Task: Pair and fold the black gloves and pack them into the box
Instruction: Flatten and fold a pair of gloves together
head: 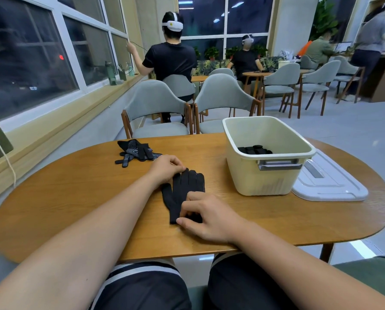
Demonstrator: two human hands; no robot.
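A pair of black gloves (182, 191) lies stacked flat on the wooden table (79, 193), fingers pointing away from me. My left hand (165, 170) pinches the fingertip end at its upper left. My right hand (207, 217) pinches the cuff end nearest me. More black gloves (136, 152) with white dotted palms lie in a loose heap at the table's far left. The cream plastic box (263, 175) stands at the right, with folded black gloves (255, 150) at its bottom.
The box's white lid (330, 184) lies flat on the table to the right of the box. Two grey chairs (155, 113) stand behind the table's far edge. Several people sit or stand further back in the room.
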